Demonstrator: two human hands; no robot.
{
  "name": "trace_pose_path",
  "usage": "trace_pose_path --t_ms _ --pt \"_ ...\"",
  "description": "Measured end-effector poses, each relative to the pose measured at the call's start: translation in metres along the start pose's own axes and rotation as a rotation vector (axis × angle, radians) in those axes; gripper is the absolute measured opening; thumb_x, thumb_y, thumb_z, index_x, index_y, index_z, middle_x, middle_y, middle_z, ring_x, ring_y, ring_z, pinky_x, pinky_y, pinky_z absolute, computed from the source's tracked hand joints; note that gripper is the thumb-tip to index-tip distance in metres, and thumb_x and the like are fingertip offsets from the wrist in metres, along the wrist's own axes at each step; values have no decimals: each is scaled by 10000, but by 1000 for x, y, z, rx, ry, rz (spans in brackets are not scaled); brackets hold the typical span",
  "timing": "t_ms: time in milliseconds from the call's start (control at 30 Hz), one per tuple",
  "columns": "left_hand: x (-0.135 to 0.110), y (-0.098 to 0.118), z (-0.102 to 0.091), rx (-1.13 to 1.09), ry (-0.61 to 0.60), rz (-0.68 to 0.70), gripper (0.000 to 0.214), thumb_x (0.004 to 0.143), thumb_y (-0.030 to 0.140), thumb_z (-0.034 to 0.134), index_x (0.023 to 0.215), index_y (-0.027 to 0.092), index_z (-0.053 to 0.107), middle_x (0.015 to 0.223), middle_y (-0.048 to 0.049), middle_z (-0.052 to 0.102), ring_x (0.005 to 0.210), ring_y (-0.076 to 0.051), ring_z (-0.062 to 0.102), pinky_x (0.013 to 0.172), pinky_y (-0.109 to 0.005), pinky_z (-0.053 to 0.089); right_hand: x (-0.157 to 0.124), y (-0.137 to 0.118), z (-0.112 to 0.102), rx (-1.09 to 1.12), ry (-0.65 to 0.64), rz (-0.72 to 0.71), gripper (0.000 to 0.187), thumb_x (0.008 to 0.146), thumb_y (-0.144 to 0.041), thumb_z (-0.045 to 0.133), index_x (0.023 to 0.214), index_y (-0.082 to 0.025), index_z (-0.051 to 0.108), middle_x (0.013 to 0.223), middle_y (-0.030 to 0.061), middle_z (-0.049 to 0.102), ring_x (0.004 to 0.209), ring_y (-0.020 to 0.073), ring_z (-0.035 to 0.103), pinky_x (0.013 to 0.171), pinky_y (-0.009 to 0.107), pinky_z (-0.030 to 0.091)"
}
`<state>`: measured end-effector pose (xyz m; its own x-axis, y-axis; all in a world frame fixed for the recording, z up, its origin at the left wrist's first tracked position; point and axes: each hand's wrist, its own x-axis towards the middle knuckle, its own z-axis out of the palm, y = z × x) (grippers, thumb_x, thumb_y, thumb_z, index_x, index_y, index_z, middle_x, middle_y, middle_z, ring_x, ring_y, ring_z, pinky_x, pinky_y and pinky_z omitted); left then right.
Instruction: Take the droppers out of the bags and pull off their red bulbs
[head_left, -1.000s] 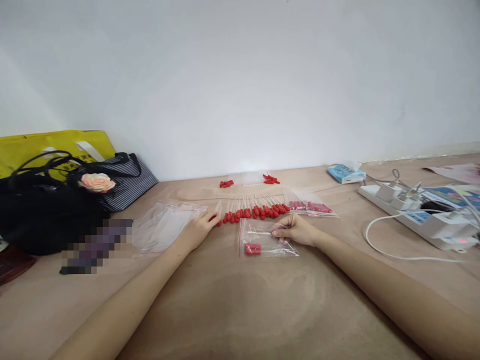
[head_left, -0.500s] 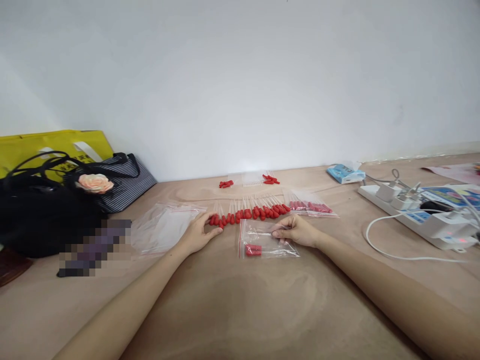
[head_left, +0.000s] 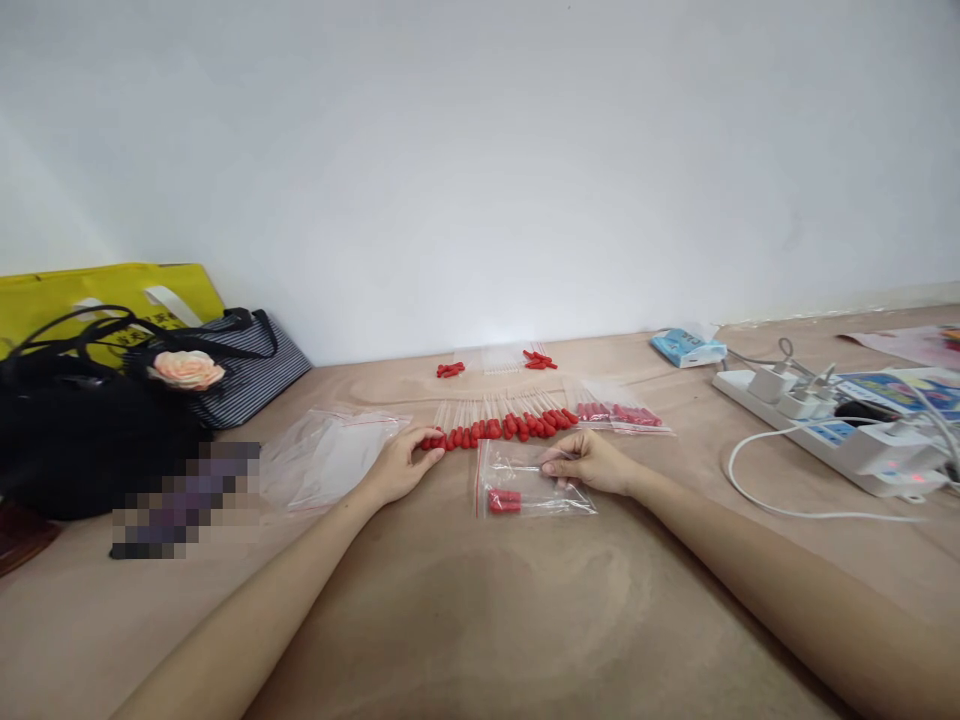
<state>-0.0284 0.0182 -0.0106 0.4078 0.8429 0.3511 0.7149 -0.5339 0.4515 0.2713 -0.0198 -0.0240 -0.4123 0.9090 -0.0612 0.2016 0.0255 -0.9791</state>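
A row of droppers with red bulbs and thin clear stems lies on the table, bulbs toward me. My left hand rests at the row's left end, thumb and forefinger apart and touching the outermost red bulbs. In front of the row lies a clear zip bag with a few red bulbs inside. My right hand pinches this bag near its upper right part between thumb and fingers. Beside my left hand are flat clear zip bags. Filled bags with red bulbs lie beyond my right hand.
Against the wall are two small piles of red bulbs and another clear bag. A power strip with chargers and a blue tissue pack stand right. Left are a yellow bag, a striped bag and a black bag.
The droppers at the row's left end have shifted right, closer to the others, with my left fingers beside them. My right hand still pinches the zip bag. The view has turned slightly.
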Motion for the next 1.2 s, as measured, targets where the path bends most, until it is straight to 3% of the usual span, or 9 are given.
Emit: trace_pose_path --t_ms 167,267,367,500,600,700,900,1033,1200 --pt "-2 1 -2 50 6 30 278 777 369 490 969 185 570 965 -50 598 880 -185 562 800 -343 459 0 2 -1 -21 -9 -33 385 593 -437 696 786 -106 660 561 -3 603 461 74 519 461 203 428" --pt "-6 7 -7 150 110 66 327 751 380 527 1007 179 557 1038 -78 547 969 -213 520 861 -376 428 -1 4 0 -58 -17 -70 394 630 -449 667 827 -109 648 569 -9 589 476 75 508 476 206 422" --pt "-15 26 -10 148 175 140 234 777 336 505 941 189 584 980 -69 546 940 -194 519 859 -357 425 -2 4 3 -139 23 -139 405 669 -427 643 948 -134 617 671 7 612 565 95 537 542 226 441" --pt "-28 57 -3 -42 -2 205 150 789 253 496 814 194 632 851 -41 588 782 -143 562 733 -287 471 -7 -2 6 -370 284 -395 404 705 -355 626 1057 -168 562 953 78 598 863 172 547 764 321 439" --pt "-31 68 7 -132 -56 181 139 762 232 533 798 197 663 836 -39 624 746 -140 587 691 -275 485 -13 -9 6 -573 319 -538 253 734 -332 602 934 -177 615 878 77 589 846 182 529 774 337 420" --pt "-29 67 13 -188 -78 131 157 749 262 561 826 195 681 888 -53 652 789 -159 611 721 -290 493 -18 -12 6 -702 212 -544 180 762 -333 568 816 -186 656 780 55 549 744 153 517 676 284 426" --pt "-29 67 20 -367 -229 167 249 766 341 553 917 176 663 882 -53 661 762 -159 619 696 -271 503 -17 -7 9 -833 41 -464 203 808 -293 499 896 -199 656 756 33 555 656 115 524 615 233 391" --pt "-29 79 20 -399 -284 164 265 813 319 491 1001 175 610 874 -37 645 790 -152 592 726 -266 480 -16 -6 14 -850 86 -391 192 783 -312 530 896 -209 644 734 16 578 614 103 524 575 215 358" --pt "-25 90 13 -235 -415 356 217 851 286 432 914 184 612 825 -37 605 785 -144 534 740 -255 421 -15 -6 24 -893 175 -357 130 773 -269 522 825 -211 626 691 -2 562 622 106 511 561 211 317"
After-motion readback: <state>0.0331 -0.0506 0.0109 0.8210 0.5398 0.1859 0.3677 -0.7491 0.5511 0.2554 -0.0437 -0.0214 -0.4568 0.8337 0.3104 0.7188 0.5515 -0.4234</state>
